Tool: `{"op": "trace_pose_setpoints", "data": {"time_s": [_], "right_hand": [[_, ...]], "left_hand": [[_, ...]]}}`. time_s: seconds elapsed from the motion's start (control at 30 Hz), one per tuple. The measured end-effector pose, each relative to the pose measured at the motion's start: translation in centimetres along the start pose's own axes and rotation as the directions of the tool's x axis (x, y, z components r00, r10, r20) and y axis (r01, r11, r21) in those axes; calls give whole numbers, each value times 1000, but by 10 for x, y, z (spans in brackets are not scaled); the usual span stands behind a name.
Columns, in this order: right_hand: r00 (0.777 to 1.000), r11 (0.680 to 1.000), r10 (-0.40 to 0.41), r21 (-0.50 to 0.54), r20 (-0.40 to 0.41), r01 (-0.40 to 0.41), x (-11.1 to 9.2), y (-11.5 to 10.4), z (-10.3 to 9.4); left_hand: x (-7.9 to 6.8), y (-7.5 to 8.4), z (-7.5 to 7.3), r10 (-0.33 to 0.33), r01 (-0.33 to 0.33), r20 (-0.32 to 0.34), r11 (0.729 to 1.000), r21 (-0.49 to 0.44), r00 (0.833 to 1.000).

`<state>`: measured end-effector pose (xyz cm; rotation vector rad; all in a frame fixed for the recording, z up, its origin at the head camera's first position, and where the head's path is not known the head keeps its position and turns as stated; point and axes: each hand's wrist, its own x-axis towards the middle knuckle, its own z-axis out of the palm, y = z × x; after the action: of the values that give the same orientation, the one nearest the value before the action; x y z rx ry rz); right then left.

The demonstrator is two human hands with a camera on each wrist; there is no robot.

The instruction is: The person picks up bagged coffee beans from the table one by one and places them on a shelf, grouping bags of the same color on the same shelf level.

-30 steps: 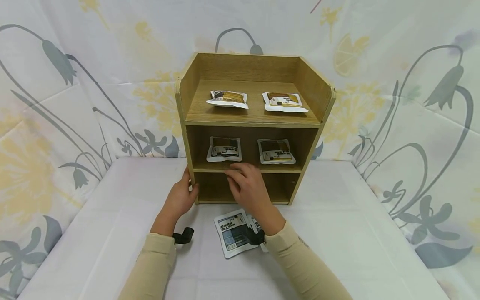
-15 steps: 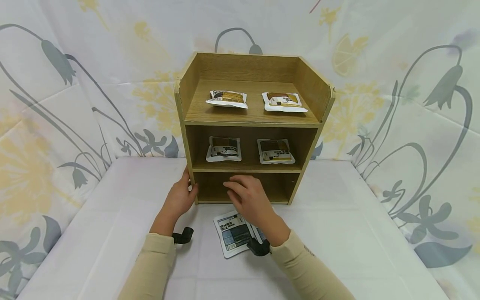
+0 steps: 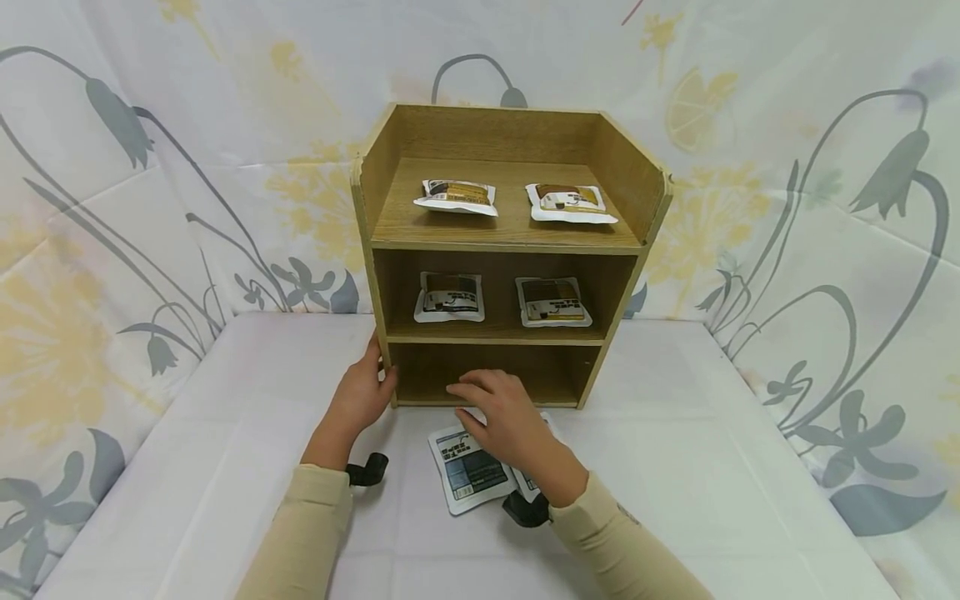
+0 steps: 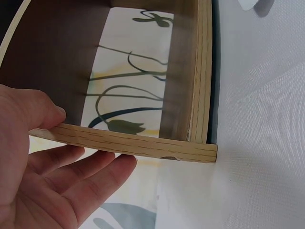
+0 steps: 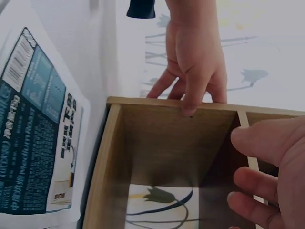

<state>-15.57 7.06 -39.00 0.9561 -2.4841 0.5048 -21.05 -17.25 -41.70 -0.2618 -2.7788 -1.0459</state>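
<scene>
My left hand [image 3: 356, 398] grips the left side panel of a small wooden shelf [image 3: 510, 169]. In the left wrist view the thumb lies over the inner face of that panel [image 4: 119, 141], with fingers on the outside. My right hand [image 3: 501, 417] hovers before the bottom compartment, fingers loosely bent and holding nothing. Beneath it on the table lie two white-edged coffee pouches, one blue-labelled pouch [image 3: 472, 479] plainly visible and another pouch [image 3: 527, 485] partly hidden by the hand. Blue label print reading Medium Roast shows on a pouch [image 5: 35, 138] in the right wrist view.
Two yellow-brown pouches, a left one [image 3: 456, 197] and a right one [image 3: 570, 204], lie on the top level. The middle level carries a dark pouch [image 3: 450, 297] at left and another pouch [image 3: 553, 302] at right. A floral cloth [image 3: 225, 125] hangs behind.
My right hand has come down and back from the middle shelf edge to in front of the bottom compartment, over the pouches. The left hand stays on the side panel.
</scene>
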Motion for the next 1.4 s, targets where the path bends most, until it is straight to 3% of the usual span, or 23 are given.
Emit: {"op": "trace_pose_setpoints", "data": {"time_s": [0.3,0.6,0.9,1.17,1.4], "right_hand": [[987,998,45,24,157,-49,-11,0,-1],[959,999,2,48,285,-17,-21,0,2],[917,997,-33,75,398,3,-28,3,5],[865,998,-44,53,500,20,-36,7,9],[846,997,-82,43,526,70,-41,5,12]], "left_hand": [[0,1,-1,-14,14,26,1000,-20,1000],[-1,1,-1,-4,5,16,1000,-20,1000],[0,0,-1,-11,11,16,1000,-18,1000],[0,1,-1,11,-11,2,1000,-6,1000],[-1,0,0,11,-11,8,1000,-12,1000]]}}
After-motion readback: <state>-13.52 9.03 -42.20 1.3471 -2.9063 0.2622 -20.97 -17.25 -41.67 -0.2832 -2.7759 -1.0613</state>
